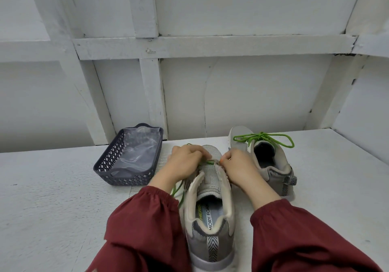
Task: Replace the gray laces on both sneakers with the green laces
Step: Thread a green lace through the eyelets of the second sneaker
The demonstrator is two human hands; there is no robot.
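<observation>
A grey sneaker [210, 215] stands in front of me, heel toward me, tongue pulled open. A green lace [178, 189] runs across its lowest eyelets and trails off its left side. My left hand [185, 162] pinches the lace at the left eyelet row. My right hand [235, 164] pinches the right eyelet edge near the lace end; what lies under its fingers is hidden. The second grey sneaker [271, 160] stands behind to the right, laced with a green lace tied in a bow [263, 138].
A dark plastic lattice basket [117, 158] with a clear plastic bag inside sits to the left on the white table [52, 198]. A white panelled wall rises close behind the table. Dark red sleeves cover both forearms.
</observation>
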